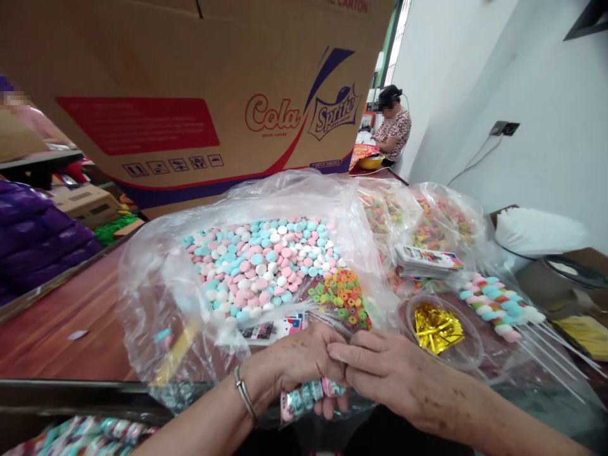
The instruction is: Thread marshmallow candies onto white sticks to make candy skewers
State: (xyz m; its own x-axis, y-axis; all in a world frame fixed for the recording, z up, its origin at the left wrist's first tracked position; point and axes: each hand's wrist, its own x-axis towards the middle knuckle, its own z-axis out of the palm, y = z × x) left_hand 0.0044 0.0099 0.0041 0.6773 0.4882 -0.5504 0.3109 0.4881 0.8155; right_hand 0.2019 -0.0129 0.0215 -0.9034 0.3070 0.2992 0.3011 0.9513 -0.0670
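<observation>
My left hand [304,358], with a metal bracelet on its wrist, is closed around a clear-wrapped marshmallow skewer [306,399] in blue and pink. Only the packet's lower part shows below the palm. Pressed against the left thumb and fingers is my right hand [380,367], its own fingers closed together; whatever they pinch is hidden. Just beyond the hands lie printed cards [275,328] and ring-shaped gummies [344,294]. To the right, a clear round tub [470,364] holds gold twist ties [437,326].
Loose pink, white and blue marshmallows [256,266] lie on a plastic bag [156,278]. Unwrapped marshmallow skewers [503,304] and a card stack [427,258] sit right. A large carton [213,76] stands behind; wrapped skewers [90,437] fill the lower left. Another person [396,133] works farther back.
</observation>
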